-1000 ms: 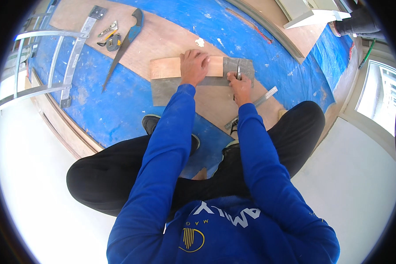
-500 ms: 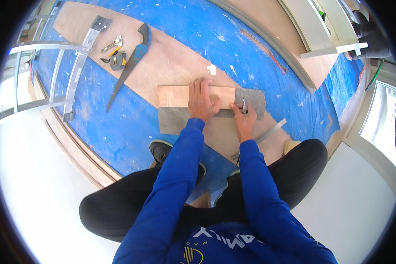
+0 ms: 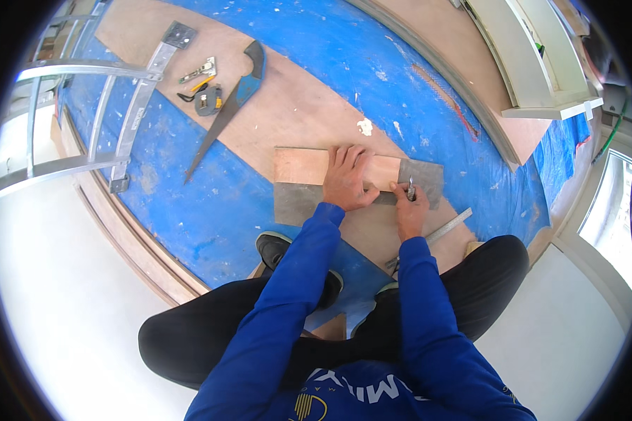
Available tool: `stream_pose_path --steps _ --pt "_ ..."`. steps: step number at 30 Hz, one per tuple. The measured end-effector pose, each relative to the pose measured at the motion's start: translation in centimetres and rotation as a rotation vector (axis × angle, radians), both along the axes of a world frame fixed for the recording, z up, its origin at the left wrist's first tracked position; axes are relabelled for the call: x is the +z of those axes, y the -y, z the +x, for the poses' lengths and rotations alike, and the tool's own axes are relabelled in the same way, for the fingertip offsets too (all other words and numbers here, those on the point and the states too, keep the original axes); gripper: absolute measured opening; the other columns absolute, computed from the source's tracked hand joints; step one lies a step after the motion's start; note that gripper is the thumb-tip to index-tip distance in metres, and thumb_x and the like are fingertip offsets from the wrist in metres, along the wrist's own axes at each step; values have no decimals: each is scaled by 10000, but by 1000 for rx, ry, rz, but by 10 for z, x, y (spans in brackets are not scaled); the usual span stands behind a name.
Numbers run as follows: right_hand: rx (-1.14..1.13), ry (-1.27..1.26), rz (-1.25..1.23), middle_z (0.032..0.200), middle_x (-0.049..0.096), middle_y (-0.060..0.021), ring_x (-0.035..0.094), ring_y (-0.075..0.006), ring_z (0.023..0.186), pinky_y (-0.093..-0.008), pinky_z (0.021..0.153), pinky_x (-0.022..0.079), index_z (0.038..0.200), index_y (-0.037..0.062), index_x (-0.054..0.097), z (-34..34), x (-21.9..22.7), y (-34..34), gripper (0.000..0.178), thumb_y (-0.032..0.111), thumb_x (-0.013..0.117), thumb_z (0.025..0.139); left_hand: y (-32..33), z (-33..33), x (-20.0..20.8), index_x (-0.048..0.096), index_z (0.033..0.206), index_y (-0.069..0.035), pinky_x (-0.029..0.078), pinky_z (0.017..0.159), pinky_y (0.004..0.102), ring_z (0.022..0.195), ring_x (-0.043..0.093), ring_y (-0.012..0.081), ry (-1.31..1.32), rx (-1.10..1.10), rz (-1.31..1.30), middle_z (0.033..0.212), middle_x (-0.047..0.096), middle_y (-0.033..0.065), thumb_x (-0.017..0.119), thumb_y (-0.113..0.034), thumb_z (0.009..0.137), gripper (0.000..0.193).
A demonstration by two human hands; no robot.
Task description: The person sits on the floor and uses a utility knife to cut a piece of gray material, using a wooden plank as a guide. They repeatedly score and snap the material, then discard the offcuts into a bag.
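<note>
A pale wood strip (image 3: pixel 300 165) lies over a thin grey sheet (image 3: pixel 296 203), whose grey surface also shows at the strip's right end. My left hand (image 3: pixel 345 181) rests flat across the strip, its fingers stretched toward the far edge and its thumb out to the right. Just right of that thumb, my right hand (image 3: pixel 411 212) pinches a small silvery metal tool (image 3: pixel 411 187) at the strip's near edge. The tool's exact kind is hidden by the fingers. Both pieces rest on a long plywood board (image 3: pixel 298 105).
A metal ruler (image 3: pixel 449 225) lies by my right wrist. Farther left are a handsaw (image 3: pixel 233 105), a tape measure (image 3: pixel 206 102), a yellow pencil (image 3: pixel 202 84) and an aluminium ladder (image 3: pixel 128 130). Blue sheeting (image 3: pixel 168 203) covers the floor; white panels (image 3: pixel 512 63) lie at the far right.
The whole view has shifted, so everything sits lower and farther right in it. Both hands keep about the same places on the wood strip and the grey sheet.
</note>
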State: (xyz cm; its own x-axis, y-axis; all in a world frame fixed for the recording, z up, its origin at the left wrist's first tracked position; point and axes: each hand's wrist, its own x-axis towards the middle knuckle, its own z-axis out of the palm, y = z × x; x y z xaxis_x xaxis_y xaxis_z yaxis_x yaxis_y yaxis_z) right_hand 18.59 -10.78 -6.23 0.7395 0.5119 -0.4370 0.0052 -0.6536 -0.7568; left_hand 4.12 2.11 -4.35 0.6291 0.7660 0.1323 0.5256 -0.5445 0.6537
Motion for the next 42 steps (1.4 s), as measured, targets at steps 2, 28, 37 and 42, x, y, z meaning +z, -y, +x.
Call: stream_pose_path --steps 2,28,37,42 --pt "-23 -3 8 784 601 -106 536 -224 717 -388 673 428 860 14 735 -1 -3 0 246 222 855 806 0 -4 2 571 1317 -44 329 1116 592 1247 475 387 -12 -28 -31 1301 541 149 767 -302 596 791" --pt "52 -291 75 910 647 -26 552 -140 773 -322 729 450 1063 13 710 41 -48 2 396 255 891 805 43 -140 -23 794 1097 -76 555 923 407 1014 727 336 195 1397 -463 1083 764 175 778 -180 835 283" --pt "84 -313 -71 819 581 -2 510 -126 705 -303 644 432 1065 18 676 37 -31 -4 408 274 881 821 30 -143 -8 793 1114 -153 487 1015 455 1182 612 334 191 1311 -529 1177 724 126 856 -258 786 350" --pt "55 -327 126 842 644 -29 576 -145 759 -330 674 460 1089 10 705 29 -34 4 454 311 890 805 21 -130 -21 743 1203 -173 450 1058 493 1246 561 354 -30 1302 -388 1281 657 135 828 -265 806 416"
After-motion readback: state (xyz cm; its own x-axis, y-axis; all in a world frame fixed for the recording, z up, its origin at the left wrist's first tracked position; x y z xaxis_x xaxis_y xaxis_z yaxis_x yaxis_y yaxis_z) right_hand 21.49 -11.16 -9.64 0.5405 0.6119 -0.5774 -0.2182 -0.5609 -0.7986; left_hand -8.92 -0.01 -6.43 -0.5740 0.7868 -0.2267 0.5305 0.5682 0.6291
